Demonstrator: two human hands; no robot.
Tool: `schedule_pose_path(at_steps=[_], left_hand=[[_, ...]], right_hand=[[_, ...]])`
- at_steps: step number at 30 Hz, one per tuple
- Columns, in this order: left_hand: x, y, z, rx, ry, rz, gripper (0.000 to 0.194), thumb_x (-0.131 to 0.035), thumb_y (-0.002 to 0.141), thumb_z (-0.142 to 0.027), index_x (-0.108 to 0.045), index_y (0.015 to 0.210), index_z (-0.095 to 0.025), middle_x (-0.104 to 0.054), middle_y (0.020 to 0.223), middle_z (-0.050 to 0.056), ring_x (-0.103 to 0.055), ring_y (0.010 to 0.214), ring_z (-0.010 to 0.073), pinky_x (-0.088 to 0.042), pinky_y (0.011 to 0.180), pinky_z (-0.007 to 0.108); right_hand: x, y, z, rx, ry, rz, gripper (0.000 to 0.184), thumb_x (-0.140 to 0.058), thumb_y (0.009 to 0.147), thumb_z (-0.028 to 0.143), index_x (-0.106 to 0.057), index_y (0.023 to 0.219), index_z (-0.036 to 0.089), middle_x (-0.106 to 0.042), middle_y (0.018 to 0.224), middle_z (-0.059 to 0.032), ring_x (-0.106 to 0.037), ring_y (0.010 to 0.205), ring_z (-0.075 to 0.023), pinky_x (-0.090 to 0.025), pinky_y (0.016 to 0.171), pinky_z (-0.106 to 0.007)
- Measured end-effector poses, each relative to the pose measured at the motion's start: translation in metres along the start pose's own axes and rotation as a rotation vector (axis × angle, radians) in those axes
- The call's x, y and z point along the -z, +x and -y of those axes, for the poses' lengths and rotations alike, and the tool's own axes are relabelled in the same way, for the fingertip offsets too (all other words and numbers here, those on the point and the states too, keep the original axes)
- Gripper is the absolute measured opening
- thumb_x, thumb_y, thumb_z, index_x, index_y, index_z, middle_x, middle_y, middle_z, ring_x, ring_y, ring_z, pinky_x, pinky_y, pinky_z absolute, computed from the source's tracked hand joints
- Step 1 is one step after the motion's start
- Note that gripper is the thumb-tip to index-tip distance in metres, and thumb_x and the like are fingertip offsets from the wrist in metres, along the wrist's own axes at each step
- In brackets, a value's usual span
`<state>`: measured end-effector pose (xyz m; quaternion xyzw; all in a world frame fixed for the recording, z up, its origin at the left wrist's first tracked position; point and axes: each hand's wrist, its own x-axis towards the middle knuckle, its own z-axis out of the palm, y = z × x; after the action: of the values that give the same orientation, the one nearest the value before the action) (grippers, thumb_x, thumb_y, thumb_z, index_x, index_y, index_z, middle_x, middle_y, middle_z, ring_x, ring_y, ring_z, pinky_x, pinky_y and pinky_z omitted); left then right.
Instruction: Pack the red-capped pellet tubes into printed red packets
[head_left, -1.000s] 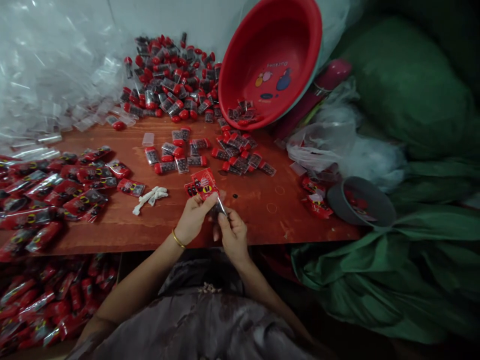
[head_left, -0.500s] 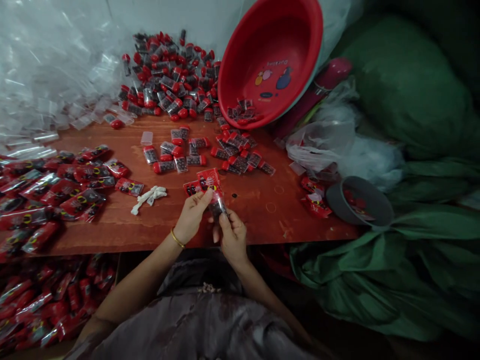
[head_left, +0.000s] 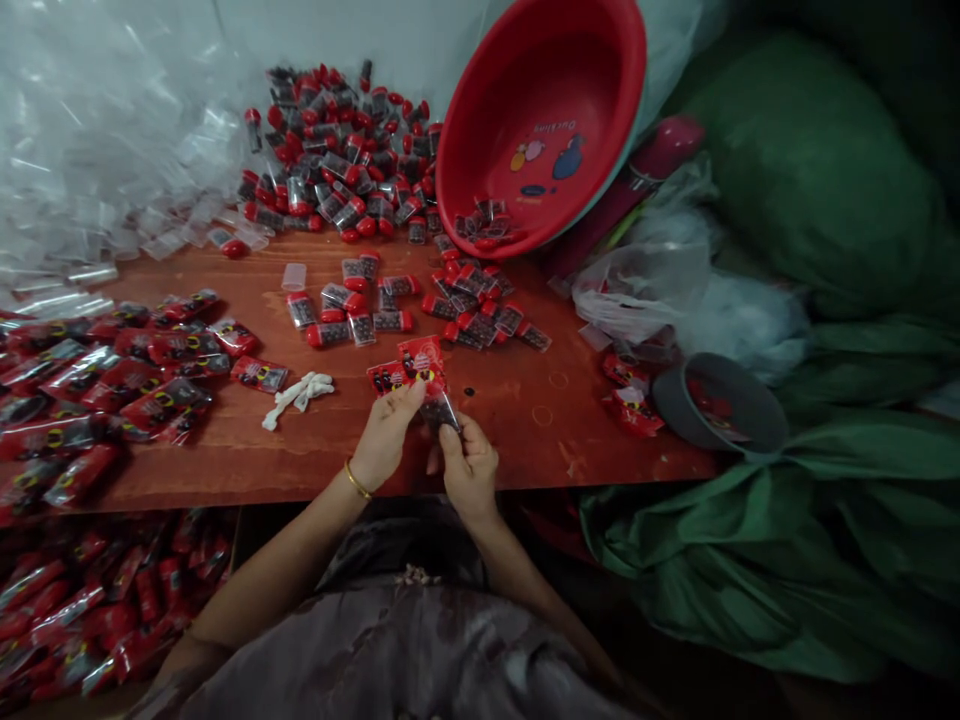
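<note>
Thumb and fingers of your left hand (head_left: 386, 430) are closed on the red printed top of a small clear packet (head_left: 439, 408), and your right hand (head_left: 470, 475) pinches its lower end, so the grip is narrow on both sides. The packet lies aslant between your hands, above the middle of the worktop's near edge, with dark contents showing through. A second red printed piece (head_left: 385, 378) juts out beside your left fingertips; whether you hold it too, you cannot tell from here. Your forearms come in from either side and converge, a gold bracelet (head_left: 358, 480) round your left wrist.

Beyond your fingers, red-capped containers (head_left: 360, 300) with dark contents lie scattered mid-worktop (head_left: 600, 440). More form a pile (head_left: 337, 150) towards the far edge. Right of that pile, a red basin (head_left: 547, 110) leans with its mouth towards you, several of the same containers gathered in its lower side. At the right edge you have a tilted grey bowl (head_left: 673, 410) holding red pieces. Finished-looking red packets (head_left: 112, 375) cover the left edge, and clear plastic pieces (head_left: 112, 150) heap over the far left corner.
</note>
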<state>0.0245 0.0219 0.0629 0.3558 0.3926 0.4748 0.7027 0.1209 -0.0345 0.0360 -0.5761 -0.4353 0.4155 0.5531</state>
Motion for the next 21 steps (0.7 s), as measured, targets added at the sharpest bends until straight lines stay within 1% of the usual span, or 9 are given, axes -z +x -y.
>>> schedule_pose_path(at_steps=[2, 5, 9, 12, 15, 17, 19, 21], left_hand=[[0.0, 0.003, -0.001, -0.003, 0.017, -0.002, 0.042, -0.069, 0.067, -0.055, -0.063, 0.061, -0.013, -0.055, 0.053, -0.002, -0.044, 0.045, 0.0049, -0.037, 0.043, 0.018], [-0.005, 0.001, 0.001, 0.018, 0.045, 0.013, 0.039, -0.071, 0.065, -0.052, -0.063, 0.063, -0.014, -0.053, 0.051, -0.003, -0.042, 0.041, 0.0043, -0.034, 0.039, 0.017], [-0.011, -0.007, 0.008, 0.04, 0.04, 0.066, 0.036, -0.069, 0.069, -0.05, -0.06, 0.067, -0.016, -0.054, 0.051, -0.004, -0.043, 0.033, 0.0062, -0.034, 0.032, 0.02], [-0.008, -0.009, 0.01, 0.049, 0.07, 0.088, 0.035, -0.07, 0.067, -0.049, -0.061, 0.071, -0.016, -0.055, 0.054, -0.004, -0.045, 0.035, 0.0075, -0.036, 0.033, 0.021], [0.0, -0.006, 0.008, -0.037, 0.14, 0.041, 0.036, -0.069, 0.069, -0.05, -0.061, 0.068, -0.015, -0.056, 0.056, -0.003, -0.048, 0.046, 0.0076, -0.04, 0.045, 0.02], [0.005, -0.002, 0.006, -0.147, 0.265, 0.021, 0.032, -0.065, 0.074, -0.047, -0.061, 0.067, -0.015, -0.056, 0.059, -0.002, -0.05, 0.054, 0.0085, -0.042, 0.053, 0.02], [0.009, 0.001, 0.007, -0.257, 0.468, 0.061, 0.026, -0.06, 0.08, -0.04, -0.064, 0.072, -0.015, -0.059, 0.063, -0.002, -0.052, 0.06, 0.0101, -0.042, 0.059, 0.021], [0.011, 0.003, 0.012, -0.33, 0.673, 0.135, 0.022, -0.055, 0.084, -0.034, -0.067, 0.084, -0.016, -0.065, 0.071, 0.0, -0.056, 0.066, 0.0124, -0.044, 0.064, 0.023]], right_hand=[[0.0, 0.0, 0.002, -0.018, 0.031, 0.006, 0.028, -0.048, 0.086, 0.045, -0.058, 0.091, 0.02, -0.06, 0.062, 0.0029, -0.047, 0.037, -0.007, -0.038, 0.037, -0.02], [0.001, 0.001, 0.004, -0.021, 0.026, -0.026, 0.027, -0.048, 0.087, 0.044, -0.059, 0.089, 0.019, -0.06, 0.061, 0.0032, -0.045, 0.035, -0.0066, -0.036, 0.036, -0.019], [0.003, 0.002, 0.005, 0.028, -0.084, -0.088, 0.025, -0.049, 0.087, 0.041, -0.062, 0.087, 0.019, -0.061, 0.06, 0.0024, -0.049, 0.04, -0.0088, -0.041, 0.042, -0.021], [0.006, 0.001, 0.0, 0.071, -0.15, -0.077, 0.023, -0.049, 0.087, 0.038, -0.062, 0.09, 0.02, -0.063, 0.063, 0.0014, -0.052, 0.044, -0.0105, -0.043, 0.046, -0.023], [0.01, 0.0, -0.01, 0.128, -0.18, -0.023, 0.022, -0.047, 0.089, 0.035, -0.06, 0.097, 0.02, -0.065, 0.068, 0.0006, -0.055, 0.05, -0.0118, -0.047, 0.053, -0.024], [0.015, 0.003, -0.018, 0.158, -0.207, -0.011, 0.022, -0.046, 0.09, 0.034, -0.06, 0.101, 0.021, -0.069, 0.08, -0.0019, -0.061, 0.063, -0.0137, -0.05, 0.064, -0.026], [0.024, 0.009, -0.024, 0.198, -0.242, -0.016, 0.027, -0.044, 0.091, 0.035, -0.058, 0.109, 0.021, -0.068, 0.097, -0.0054, -0.064, 0.083, -0.0166, -0.051, 0.077, -0.03], [0.036, 0.018, -0.028, 0.267, -0.289, -0.015, 0.033, -0.044, 0.091, 0.037, -0.056, 0.118, 0.021, -0.065, 0.111, -0.0081, -0.06, 0.099, -0.0193, -0.049, 0.087, -0.035]])
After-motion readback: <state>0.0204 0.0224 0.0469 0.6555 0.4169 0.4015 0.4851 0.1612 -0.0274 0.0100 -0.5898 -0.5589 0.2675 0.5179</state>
